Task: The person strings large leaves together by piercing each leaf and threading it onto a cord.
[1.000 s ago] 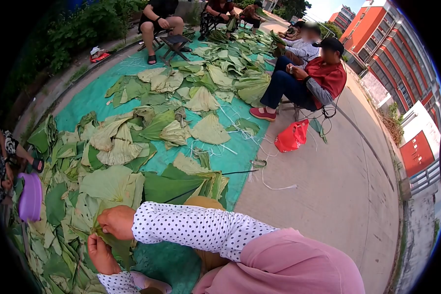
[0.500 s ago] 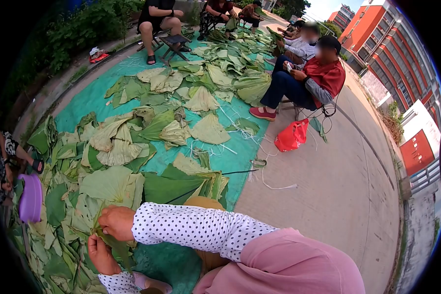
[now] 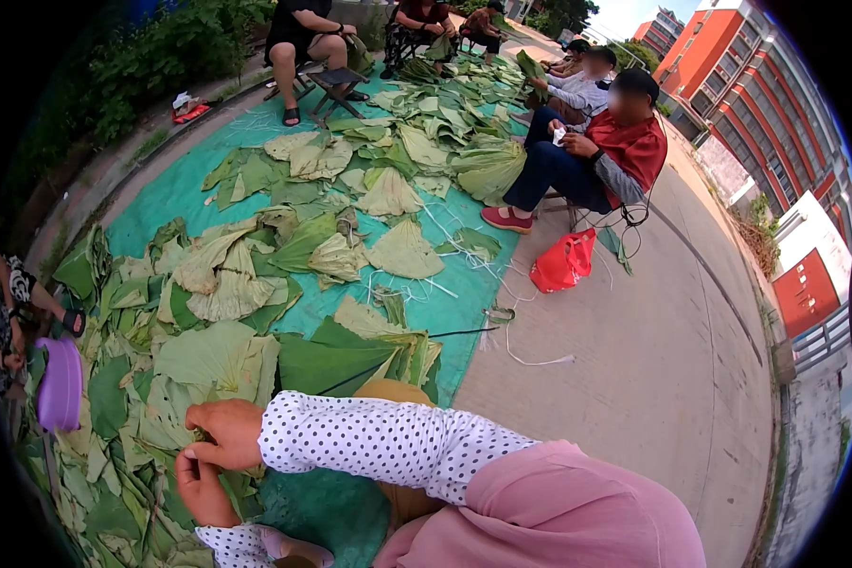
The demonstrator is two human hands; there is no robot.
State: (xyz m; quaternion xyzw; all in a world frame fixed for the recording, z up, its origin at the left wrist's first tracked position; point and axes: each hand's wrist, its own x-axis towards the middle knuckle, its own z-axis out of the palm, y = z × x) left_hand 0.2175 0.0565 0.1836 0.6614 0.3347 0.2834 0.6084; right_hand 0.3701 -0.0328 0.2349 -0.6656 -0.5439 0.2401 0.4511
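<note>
My right hand point(image 3: 225, 434), in a white sleeve with dark dots, is bent with its fingers pinched together over a small piece of green lotus leaf point(image 3: 202, 435). Just below it, my left hand point(image 3: 204, 490) has its thumb and fingertips closed against my right thumb. Whatever sits between the left fingers is hidden. Under and around both hands lies a pile of large lotus leaves point(image 3: 213, 355), some green, others pale and drying. A folded dark green leaf bundle point(image 3: 336, 360) rests beyond my right forearm.
A green ground sheet point(image 3: 473, 331) carries leaves and white strings point(image 3: 445, 232). A purple basin point(image 3: 59, 383) stands at the left beside a seated person. Several people sit along the sheet, one in a red top point(image 3: 630, 151) near a red plastic bag point(image 3: 563, 262).
My right hand has turned and its fingers have curled inward. The left hand has shifted slightly right and down. The leaf seen between the hands before is now mostly covered.
</note>
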